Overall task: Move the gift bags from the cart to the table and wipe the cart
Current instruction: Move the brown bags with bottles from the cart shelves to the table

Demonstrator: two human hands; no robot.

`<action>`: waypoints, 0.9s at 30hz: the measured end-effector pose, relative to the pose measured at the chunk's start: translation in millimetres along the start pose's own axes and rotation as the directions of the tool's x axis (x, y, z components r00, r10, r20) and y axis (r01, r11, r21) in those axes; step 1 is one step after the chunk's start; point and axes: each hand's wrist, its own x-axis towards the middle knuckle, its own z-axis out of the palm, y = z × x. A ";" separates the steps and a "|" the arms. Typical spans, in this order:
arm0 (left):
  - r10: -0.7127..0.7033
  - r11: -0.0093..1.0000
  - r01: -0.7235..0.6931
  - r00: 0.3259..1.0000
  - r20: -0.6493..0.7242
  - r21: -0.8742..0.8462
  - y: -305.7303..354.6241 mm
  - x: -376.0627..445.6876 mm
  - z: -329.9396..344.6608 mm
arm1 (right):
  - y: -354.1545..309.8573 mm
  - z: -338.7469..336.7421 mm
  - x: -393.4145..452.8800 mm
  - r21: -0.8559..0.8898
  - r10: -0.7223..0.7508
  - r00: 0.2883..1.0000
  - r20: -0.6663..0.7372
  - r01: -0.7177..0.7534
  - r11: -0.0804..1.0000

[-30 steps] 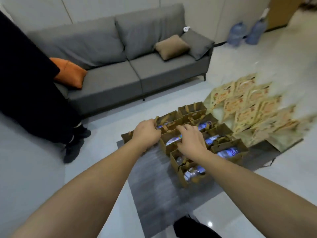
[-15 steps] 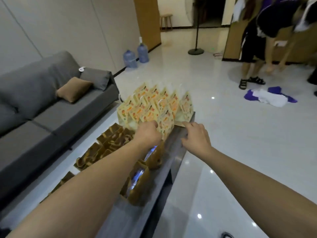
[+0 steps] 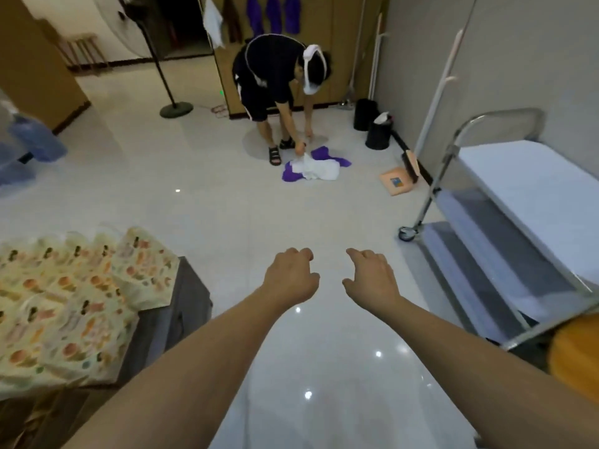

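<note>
My left hand (image 3: pixel 291 278) and right hand (image 3: pixel 372 280) are bare, forearms uncovered to the elbow: no sleeves, gloves, watch or rings visible

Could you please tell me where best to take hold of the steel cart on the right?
Probably the curved tubular handle arching above the steel cart's white top shelf. Approach from the handle end, both empty hands wrapping the raised, unobstructed bar.

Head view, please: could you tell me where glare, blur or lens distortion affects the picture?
Head view: ceiling lights glint as small bright spots on the glossy floor; the gift bags at the left edge look smeared and soft; the wide-angle lens bends the cart frame.
</note>
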 end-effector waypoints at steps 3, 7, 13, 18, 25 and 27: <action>0.090 0.995 -0.092 0.993 0.070 0.025 37.9 50.3 11.3 | 46.9 -11.2 22.4 -0.003 0.110 0.994 -0.006 -0.110 0.994; 0.219 0.973 -0.228 0.962 0.160 0.036 76.4 123.1 25.1 | 92.2 -14.0 49.6 0.001 0.278 0.961 -0.010 -0.278 0.961; 0.383 0.915 -0.402 0.875 0.296 0.003 128.7 231.0 42.3 | 136.9 -29.6 91.2 0.068 0.516 0.855 -0.051 -0.513 0.856; 0.499 0.834 -0.552 0.759 0.418 0.008 167.5 295.4 49.2 | 157.2 -43.3 109.4 0.151 0.693 0.719 -0.055 -0.680 0.717; 0.556 0.752 -0.659 0.645 0.524 0.014 227.9 344.8 90.1 | 200.3 -36.1 117.1 0.240 0.854 0.519 -0.022 -0.827 0.509; 0.573 0.730 -0.683 0.616 0.541 0.005 251.5 355.4 105.6 | 220.3 -33.7 121.4 0.247 0.874 0.486 -0.014 -0.845 0.474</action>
